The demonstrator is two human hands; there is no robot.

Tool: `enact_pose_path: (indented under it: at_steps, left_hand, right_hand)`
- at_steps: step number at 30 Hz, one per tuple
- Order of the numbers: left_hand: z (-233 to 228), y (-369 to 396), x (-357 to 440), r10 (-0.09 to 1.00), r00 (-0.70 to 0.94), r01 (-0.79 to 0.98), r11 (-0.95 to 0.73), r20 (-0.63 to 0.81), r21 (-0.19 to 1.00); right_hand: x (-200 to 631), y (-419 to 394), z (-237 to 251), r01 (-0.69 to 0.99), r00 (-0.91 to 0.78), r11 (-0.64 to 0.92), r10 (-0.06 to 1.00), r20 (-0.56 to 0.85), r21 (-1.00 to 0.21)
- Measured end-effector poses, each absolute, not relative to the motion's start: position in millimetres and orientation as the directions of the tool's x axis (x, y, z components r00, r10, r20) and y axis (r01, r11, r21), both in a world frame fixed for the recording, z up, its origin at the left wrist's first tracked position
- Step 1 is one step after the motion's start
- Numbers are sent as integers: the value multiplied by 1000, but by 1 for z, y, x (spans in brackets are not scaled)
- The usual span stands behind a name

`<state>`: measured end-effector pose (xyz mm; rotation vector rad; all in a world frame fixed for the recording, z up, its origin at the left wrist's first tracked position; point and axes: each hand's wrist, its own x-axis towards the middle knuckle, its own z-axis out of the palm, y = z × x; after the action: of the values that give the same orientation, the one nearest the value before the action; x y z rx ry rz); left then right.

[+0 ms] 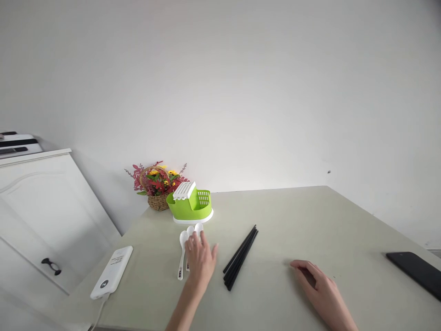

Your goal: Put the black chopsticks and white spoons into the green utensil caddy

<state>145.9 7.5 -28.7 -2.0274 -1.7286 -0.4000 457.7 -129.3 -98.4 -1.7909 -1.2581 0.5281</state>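
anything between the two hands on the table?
Yes: a bundle of black chopsticks lies between the left hand, which is on the white spoons, and the right hand. Head view shows it.

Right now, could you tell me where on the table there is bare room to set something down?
The widest bare patch lies between the chopsticks, the right hand and the phone, running back to the wall. A narrower one lies between the power bank and the spoons. It is crowded around the left hand, spoons and green holder.
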Motion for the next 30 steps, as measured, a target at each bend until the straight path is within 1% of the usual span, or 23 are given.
enact_pose_path:
  at_steps: [3,7,12,16,23,27,30]
  left_hand:
    - [-32,16,110,867,62,990,9,494,-140]
    - [-35,14,84,890,-3,993,57,456,-106]
    - [-33,11,80,913,-45,984,110,405,-138]
    - [-35,14,83,921,5,986,60,389,-154]
    - [-41,17,86,928,83,987,-27,364,-157]
    - [-38,17,91,950,101,986,-57,295,-155]
    - [-37,17,92,963,116,982,-76,243,-170]
  right_hand:
    - [455,-131,-98,546,404,-117,904,138,-830]
    - [452,-132,-96,537,420,-114,895,148,-836]
    - [451,-133,-95,528,420,-124,898,132,-840]
    - [452,-134,-96,524,427,-149,898,108,-838]
    - [453,-134,-97,540,420,-142,900,119,-830]
    - [452,-134,-95,549,420,-114,894,155,-828]
    - [451,-133,-96,552,426,-123,892,153,-825]
